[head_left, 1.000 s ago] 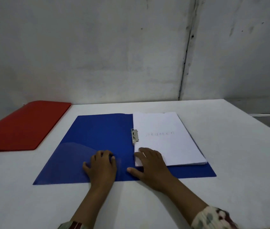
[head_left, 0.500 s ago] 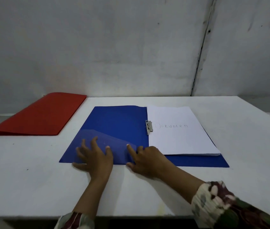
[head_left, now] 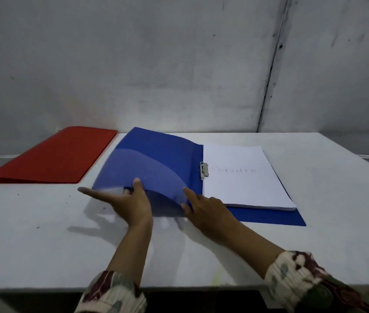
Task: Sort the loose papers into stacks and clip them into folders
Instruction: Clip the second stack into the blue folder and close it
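Note:
A blue folder (head_left: 170, 154) lies open on the white table. Its left cover is lifted off the table and curves upward. My left hand (head_left: 129, 204) pinches the cover's near edge, thumb on top and fingers underneath. My right hand (head_left: 208, 211) pinches the same edge close to the spine, index finger on top and thumb below. On the folder's right half lies a stack of white papers (head_left: 244, 186) with handwriting on the top sheet. A metal clip (head_left: 204, 169) at the spine sits on the stack's left edge.
A closed red folder (head_left: 54, 154) lies flat at the table's far left. The white table (head_left: 326, 233) meets a grey wall at the back, and its near edge runs just above my patterned sleeves.
Both hands lay flat on the left cover before. Now they grip its near edge and the cover has risen off the table, swinging toward the papers.

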